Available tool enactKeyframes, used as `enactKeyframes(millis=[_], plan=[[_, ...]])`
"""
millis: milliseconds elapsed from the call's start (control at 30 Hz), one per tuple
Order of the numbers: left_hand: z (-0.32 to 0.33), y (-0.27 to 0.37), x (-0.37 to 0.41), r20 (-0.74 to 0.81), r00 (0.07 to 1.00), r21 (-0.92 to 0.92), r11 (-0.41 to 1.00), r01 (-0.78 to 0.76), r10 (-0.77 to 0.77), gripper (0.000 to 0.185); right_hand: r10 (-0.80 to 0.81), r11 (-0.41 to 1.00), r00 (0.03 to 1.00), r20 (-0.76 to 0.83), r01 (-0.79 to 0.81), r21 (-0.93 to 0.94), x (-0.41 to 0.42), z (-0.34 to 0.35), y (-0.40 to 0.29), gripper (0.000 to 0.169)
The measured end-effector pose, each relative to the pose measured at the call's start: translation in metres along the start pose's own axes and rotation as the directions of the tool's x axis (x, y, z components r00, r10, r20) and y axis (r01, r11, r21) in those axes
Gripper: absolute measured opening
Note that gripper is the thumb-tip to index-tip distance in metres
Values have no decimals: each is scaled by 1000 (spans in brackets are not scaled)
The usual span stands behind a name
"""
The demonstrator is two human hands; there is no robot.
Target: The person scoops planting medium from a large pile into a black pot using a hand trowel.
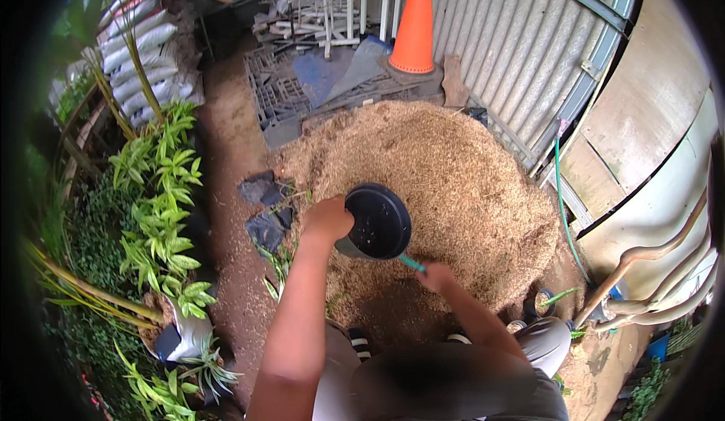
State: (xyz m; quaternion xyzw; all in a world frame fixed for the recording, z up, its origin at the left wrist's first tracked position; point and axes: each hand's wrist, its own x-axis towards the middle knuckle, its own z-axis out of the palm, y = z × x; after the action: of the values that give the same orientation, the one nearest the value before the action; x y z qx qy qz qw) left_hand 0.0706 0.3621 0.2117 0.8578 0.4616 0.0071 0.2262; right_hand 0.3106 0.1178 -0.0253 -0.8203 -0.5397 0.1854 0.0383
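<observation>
My left hand (327, 219) grips the rim of a black plastic plant pot (380, 223), which tilts so that its inside faces me. Only a few pale flecks cling to the pot's inner wall and bottom. In my right hand (435, 277) is the green handle (412, 263) of a tool; the rest of the tool is hidden behind the pot. Both hands are over the near part of a broad heap of light brown husks or shavings (447, 166). Bare dark soil (396, 308) shows between the heap and my feet.
Leafy potted plants (164, 206) line the left side, with stacked white sacks (144, 53) behind. Black plastic pieces (269, 228) lie left of the heap. An orange traffic cone (414, 30) stands beyond it. At right are a green hose (562, 194), a small potted fern (545, 302) and bent branches (640, 257).
</observation>
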Motion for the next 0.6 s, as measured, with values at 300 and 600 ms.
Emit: enactKeyframes(millis=[300,600], plan=[[-5,-4,-11,22,998,29,998,55,-56,42,197,962,960,199,-149,-230,-57,100,-16,43],[-6,0,-5,26,999,32,999,21,-22,45,9,920,999,52,12,-392,27,0,21,37]])
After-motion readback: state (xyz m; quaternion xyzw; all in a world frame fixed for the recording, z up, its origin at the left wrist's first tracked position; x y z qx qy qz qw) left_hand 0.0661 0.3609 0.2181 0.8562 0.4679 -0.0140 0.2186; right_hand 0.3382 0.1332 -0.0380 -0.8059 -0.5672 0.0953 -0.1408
